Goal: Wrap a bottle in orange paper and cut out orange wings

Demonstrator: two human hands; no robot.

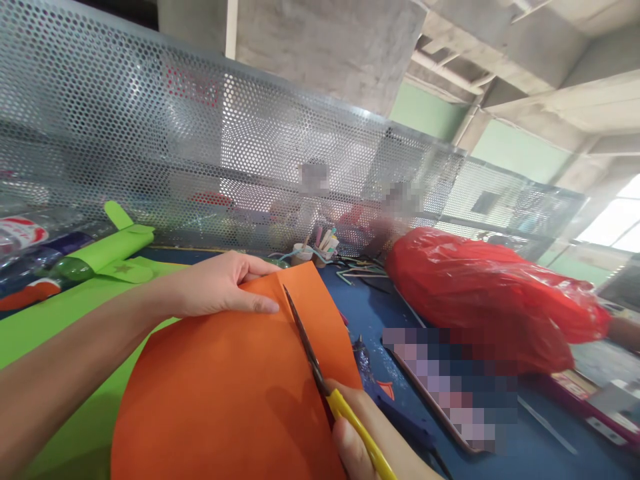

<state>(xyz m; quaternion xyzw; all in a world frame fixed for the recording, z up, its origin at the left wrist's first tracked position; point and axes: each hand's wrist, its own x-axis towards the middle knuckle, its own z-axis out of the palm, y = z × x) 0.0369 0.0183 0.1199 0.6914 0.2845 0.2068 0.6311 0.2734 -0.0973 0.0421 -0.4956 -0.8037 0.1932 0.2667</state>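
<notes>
A large orange sheet [225, 393] with a curved left edge fills the lower middle of the view. My left hand [230, 287] pinches its upper edge, thumb on top and fingers mostly behind it. In my right hand [370, 427] are scissors [313, 360] with yellow handles, their dark blades pointing up and left across the sheet. A slit runs from the sheet's lower right up along the blades, with a strip of orange to their right. The fingers of my right hand are partly hidden under the sheet and handle.
Green sheets [75, 333] and plastic bottles [30, 233] lie left. A red plastic bag [480, 293], a blurred-out phone-like object [440, 393] and a dark blue glue gun [395, 407] are right. Behind the blue table [540, 427] stands a perforated metal screen [280, 133], near cups of pens [325, 247].
</notes>
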